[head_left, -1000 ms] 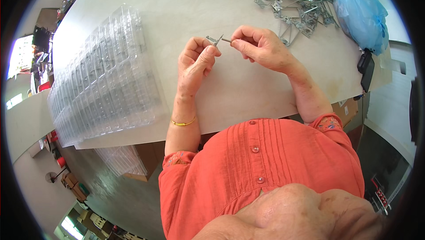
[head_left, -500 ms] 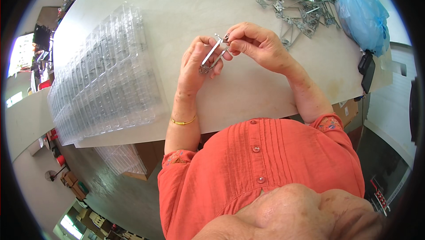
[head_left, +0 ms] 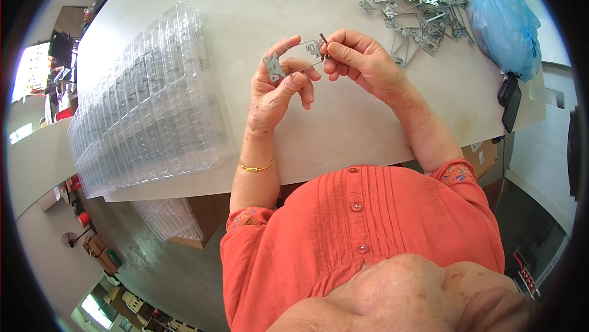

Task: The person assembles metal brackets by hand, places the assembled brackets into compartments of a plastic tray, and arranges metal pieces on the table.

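Above the table, a small metal bracket frame (head_left: 274, 68) with flat punched end plates and thin connecting rods is held between both hands. My left hand (head_left: 275, 90) is closed on one end plate, its thumb resting near a rod. At the other end, my right hand (head_left: 362, 61) pinches the frame between thumb and fingers. A short dark piece (head_left: 323, 38) sticks up at the right fingertips; whether it belongs to the frame I cannot tell. Beyond my right hand lies a loose pile of similar metal bracket frames (head_left: 423, 16).
A stack of clear plastic trays (head_left: 144, 99) fills the table's left side. At the far right sit a tied blue plastic bag (head_left: 504, 31) and a black object (head_left: 510, 100) near the edge. More clear trays (head_left: 167, 218) and a cardboard box (head_left: 207, 217) stand below the table.
The bracket frame has been turned, so one end plate now faces up by my left hand. My left fingers have spread wider, and the dark piece now shows at my right fingertips.
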Tool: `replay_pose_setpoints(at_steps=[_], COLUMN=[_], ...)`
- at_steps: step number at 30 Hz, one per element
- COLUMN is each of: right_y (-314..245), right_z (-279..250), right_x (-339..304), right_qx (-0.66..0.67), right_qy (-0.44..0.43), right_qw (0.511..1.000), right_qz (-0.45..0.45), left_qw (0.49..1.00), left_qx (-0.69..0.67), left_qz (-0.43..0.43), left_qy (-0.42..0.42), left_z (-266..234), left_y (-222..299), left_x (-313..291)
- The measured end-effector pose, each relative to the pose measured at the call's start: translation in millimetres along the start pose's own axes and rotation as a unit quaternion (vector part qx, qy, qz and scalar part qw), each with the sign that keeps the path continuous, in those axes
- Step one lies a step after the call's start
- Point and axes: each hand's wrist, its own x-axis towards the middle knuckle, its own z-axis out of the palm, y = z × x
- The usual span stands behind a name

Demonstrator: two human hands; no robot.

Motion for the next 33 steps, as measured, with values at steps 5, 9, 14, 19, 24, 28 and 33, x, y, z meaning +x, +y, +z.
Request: replay_pose_setpoints(at_steps=[5,9,14,19,24,28,33], right_y=[-5,-4,-8,-8,-10,-11,-10], right_z=[12,7,13,21,21,22,19], right_x=[-3,-2,-7,-12,-14,-15,-14], right_qx=[-0.105,-0.203,-0.236,-0.208,-0.222,-0.242,-0.296], right_qy=[0.05,0.063,0.066,0.049,0.042,0.051,0.064], right_qw=[0.993,0.977,0.968,0.975,0.971,0.965,0.947], right_qz=[0.037,-0.016,-0.058,-0.066,-0.075,-0.081,-0.105], left_qw=[0.995,0.98,0.995,0.989,0.984,0.977,0.97], left_qx=[0.085,0.153,0.099,0.14,0.167,0.2,0.231], left_qz=[0.054,0.116,0.019,-0.022,-0.044,-0.044,-0.041], left_qy=[0.02,0.054,0.009,0.037,0.047,0.051,0.065], left_z=[-18,-11,3,9,8,11,12], left_y=[-5,-6,0,4,3,4,9], left_x=[0,2,2,-1,-2,-1,1])
